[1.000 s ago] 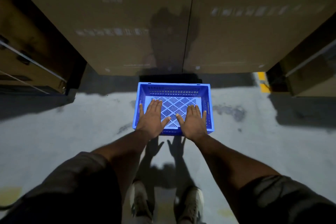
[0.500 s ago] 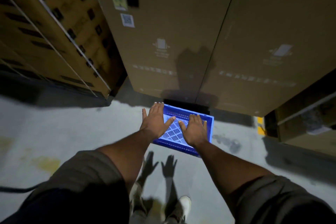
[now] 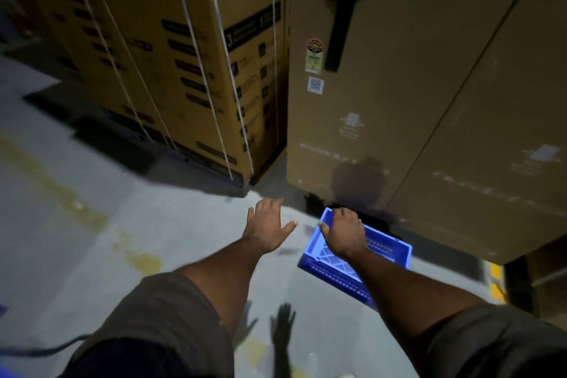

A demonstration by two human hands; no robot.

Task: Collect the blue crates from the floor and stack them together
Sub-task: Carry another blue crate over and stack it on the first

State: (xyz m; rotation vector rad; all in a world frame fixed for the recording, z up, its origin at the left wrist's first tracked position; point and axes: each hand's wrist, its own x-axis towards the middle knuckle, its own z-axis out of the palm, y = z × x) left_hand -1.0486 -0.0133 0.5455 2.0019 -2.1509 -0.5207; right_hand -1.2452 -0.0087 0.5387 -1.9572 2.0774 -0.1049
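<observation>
Now your left hand [image 3: 266, 228] has left the blue crate [image 3: 385, 250] and hovers flat over the grey floor [image 3: 129, 224], fingers spread, touching nothing. Your right hand [image 3: 345, 235] stays above the crate's near-left corner, fingers curled; whether they grip the rim, you cannot tell. The crate sits by the cardboard cartons [image 3: 414, 101].

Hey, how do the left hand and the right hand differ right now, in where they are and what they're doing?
The left hand hangs over bare floor, clear of the blue crate; the right hand sits over the crate's far left corner. The left hand's fingers are spread flat and hold nothing; the right hand's fingers curl down at the crate's rim, though whether the grip has closed is unclear. Both are bare, palm down and stretched forward.
</observation>
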